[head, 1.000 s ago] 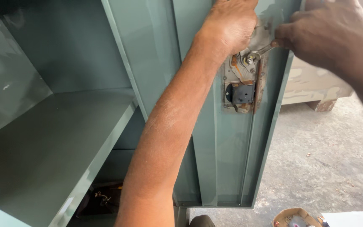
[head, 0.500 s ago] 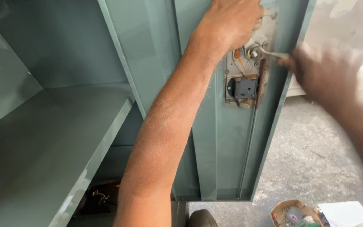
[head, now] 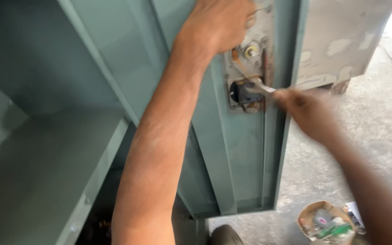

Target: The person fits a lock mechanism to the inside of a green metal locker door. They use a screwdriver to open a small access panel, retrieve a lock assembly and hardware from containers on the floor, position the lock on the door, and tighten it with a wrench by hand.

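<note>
A grey-green metal cabinet door [head: 246,154] stands open in front of me, its inner face showing a rusty lock plate [head: 247,68] with a round nut and a dark lock body. My left hand [head: 216,25] presses against the door just above and left of the lock plate, its fingers curled at the plate's upper edge. My right hand [head: 311,111], blurred by motion, grips a small silver spanner [head: 262,86] whose head sits at the dark lock body.
The cabinet's inside shelf [head: 37,177] spreads out at the left. A pale worn cabinet [head: 341,41] stands behind the door on a concrete floor [head: 336,172]. A small round container of bits and parts [head: 325,222] sits on the floor at the lower right.
My right hand has moved down and away from the upper nut, bringing the spanner to the dark lock body. The left hand stays pressed on the door. The view has shifted closer.
</note>
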